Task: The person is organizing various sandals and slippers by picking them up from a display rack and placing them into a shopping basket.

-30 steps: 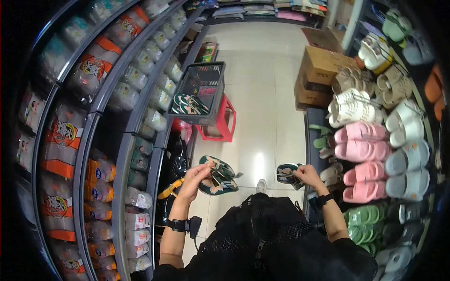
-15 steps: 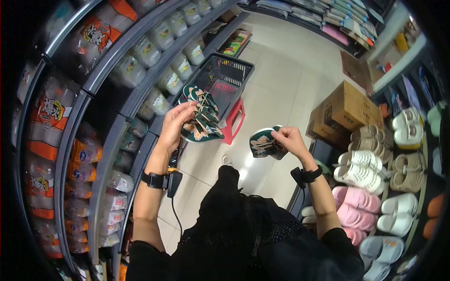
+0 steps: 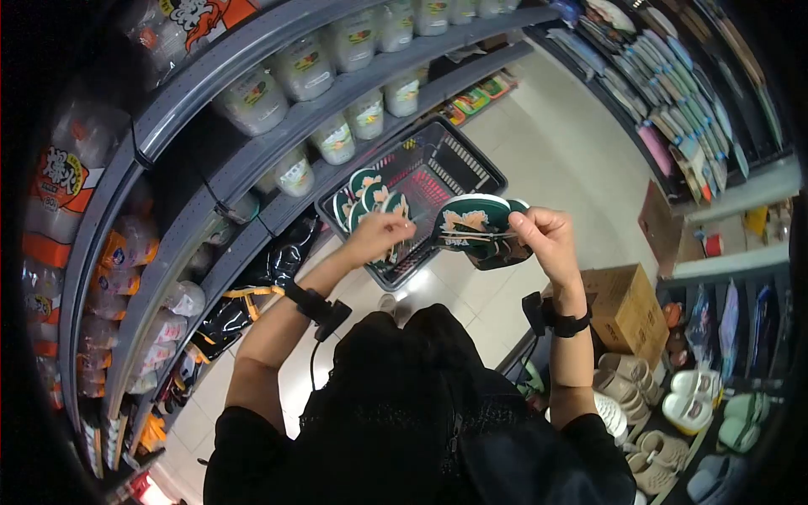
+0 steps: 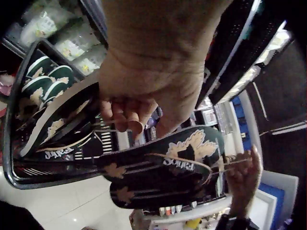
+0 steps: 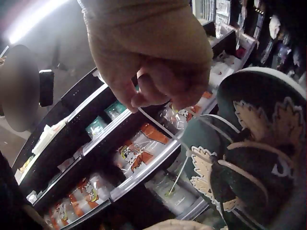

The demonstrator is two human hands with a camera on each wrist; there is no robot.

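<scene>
Head view: my two hands near the basket (image 3: 476, 152).
My right hand (image 3: 543, 237) pinches the green slippers (image 3: 471, 220) tight. My left hand (image 3: 380, 234) curls by the basket; I cannot tell its grip.

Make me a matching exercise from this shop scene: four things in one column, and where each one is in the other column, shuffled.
Things:
1. dark green leaf-print flip-flop pair
2. black wire shopping basket
3. brown cardboard box
4. clear plastic jars

Places:
A. on the grey shelves
B. next to the pale slippers
C. held up in the right hand
D. below the left hand, which grips more green flip-flops

Pairs: 1-C, 2-D, 3-B, 4-A
</scene>
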